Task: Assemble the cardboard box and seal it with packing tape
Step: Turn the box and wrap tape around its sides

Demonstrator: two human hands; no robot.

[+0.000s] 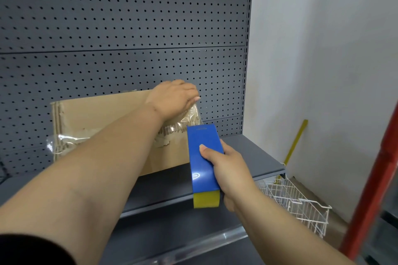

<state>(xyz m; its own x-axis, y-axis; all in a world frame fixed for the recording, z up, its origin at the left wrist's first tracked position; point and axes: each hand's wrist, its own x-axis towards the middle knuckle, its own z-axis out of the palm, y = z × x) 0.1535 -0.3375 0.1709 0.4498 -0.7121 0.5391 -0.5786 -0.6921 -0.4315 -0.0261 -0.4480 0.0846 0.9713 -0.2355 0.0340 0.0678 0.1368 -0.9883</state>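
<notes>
A brown cardboard box stands on a dark grey shelf against the pegboard, with clear packing tape stretched across its front and crumpled at its right and left edges. My left hand lies over the box's top right corner, fingers curved down onto the tape there. My right hand grips a blue tape dispenser with a yellowish tape roll at its near end. The dispenser's far end meets the box's right edge.
A grey pegboard back panel rises behind the box. A white wire basket sits low at the right, below the shelf edge. A yellow stick leans on the white wall, and a red post crosses the right side.
</notes>
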